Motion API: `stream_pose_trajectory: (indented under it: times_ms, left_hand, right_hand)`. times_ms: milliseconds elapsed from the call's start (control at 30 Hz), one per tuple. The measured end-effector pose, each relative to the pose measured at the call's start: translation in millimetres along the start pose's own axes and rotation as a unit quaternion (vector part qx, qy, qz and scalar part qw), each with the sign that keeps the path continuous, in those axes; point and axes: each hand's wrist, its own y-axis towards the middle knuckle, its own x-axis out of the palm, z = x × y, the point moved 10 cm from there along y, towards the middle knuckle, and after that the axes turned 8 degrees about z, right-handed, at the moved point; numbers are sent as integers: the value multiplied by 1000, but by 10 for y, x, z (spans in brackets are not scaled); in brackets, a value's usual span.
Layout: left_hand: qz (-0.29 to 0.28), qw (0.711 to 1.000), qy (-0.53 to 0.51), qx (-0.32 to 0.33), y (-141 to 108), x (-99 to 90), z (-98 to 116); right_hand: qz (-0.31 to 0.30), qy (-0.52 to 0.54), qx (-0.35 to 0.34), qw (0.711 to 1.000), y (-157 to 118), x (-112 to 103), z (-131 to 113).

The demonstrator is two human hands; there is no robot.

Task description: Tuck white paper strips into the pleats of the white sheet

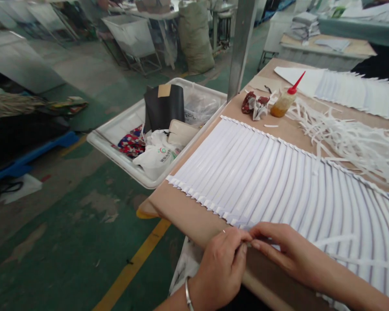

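A long row of overlapping white fabric pieces [262,164], fanned out like slats, lies across the brown-covered table [188,207]. At its near edge my left hand [225,259] is closed in a pinch, a metal bangle on the wrist. Fingertip to fingertip with it, my right hand [275,244] pinches too, its wrist above the pieces. Whatever is between the fingers is small and mostly hidden. Narrow white strips [343,248] lie loose on the row close to my right forearm.
Beyond the row are a heap of white strips [353,138], a red-tipped glue bottle [283,101], a crumpled wrapper [255,105] and a second fanned stack [356,88]. A white bin [119,151] with bags adjoins the table's left side. A metal post [241,47] rises behind.
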Motion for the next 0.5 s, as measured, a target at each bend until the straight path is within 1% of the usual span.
stream_pose_trajectory:
  times_ms: [67, 100, 167, 233, 300, 400, 500]
  left_hand:
    - [29, 999, 4, -33, 23, -65, -134]
    - [40, 998, 2, -51, 36, -90, -204]
    - [52, 996, 0, -76, 67, -124, -322]
    - [64, 994, 13, -86, 103, -172, -407]
    - [85, 993, 38, -79, 135, -259, -457]
    - [124, 988, 84, -35, 159, -415, -457]
    - [129, 982, 138, 11, 161, -472, -428]
  right_hand:
    - [-24, -7, 54, 998, 99, 22, 112]
    - [-28, -20, 67, 997, 155, 16, 151]
    - [-27, -54, 67, 996, 285, -6, 186]
    - [-25, -100, 42, 994, 433, -23, 177]
    - [-21, -160, 16, 987, 581, -42, 156]
    - [-23, -258, 6, 966, 770, -84, 150]
    - [-23, -324, 0, 946, 898, -142, 118]
